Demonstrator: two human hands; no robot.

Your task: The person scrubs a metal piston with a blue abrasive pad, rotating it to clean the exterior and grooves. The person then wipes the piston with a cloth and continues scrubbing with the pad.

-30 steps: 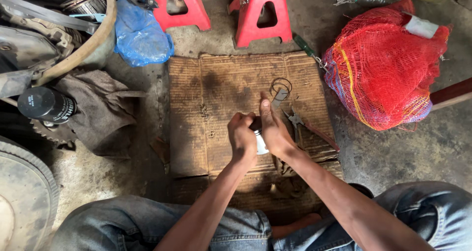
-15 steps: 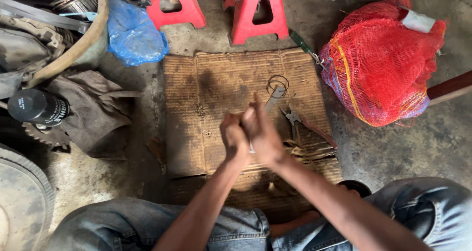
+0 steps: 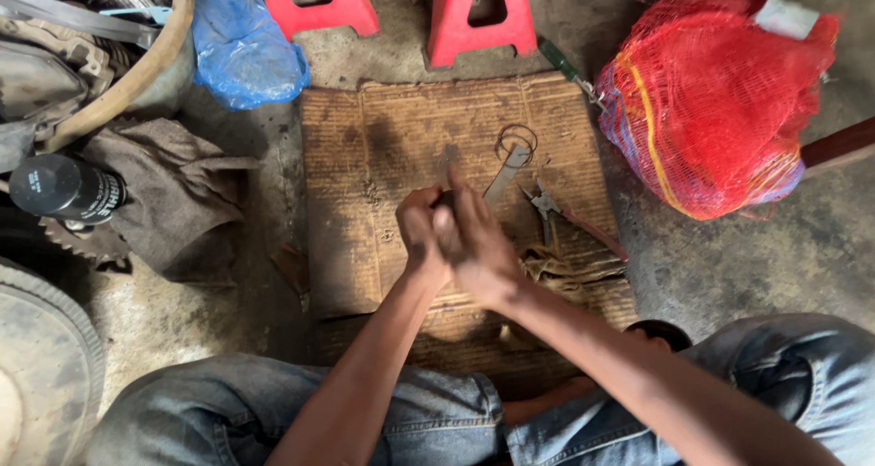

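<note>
Hands [image 3: 456,233] over cardboard [image 3: 383,147], concrete floor [image 3: 729,256]

Two red jack stands [image 3: 314,1] [image 3: 474,15] are seen at the top, with a crumpled blue plastic bag [image 3: 246,51] beside them. A bulging red mesh sack [image 3: 720,92] is set at the right. A black oil filter [image 3: 68,190] is laid on grey cloth [image 3: 173,192] at the left.

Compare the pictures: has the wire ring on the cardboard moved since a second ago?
No. The wire ring still lies at the same spot on the cardboard, just above the pliers; only the camera shifted.
</note>
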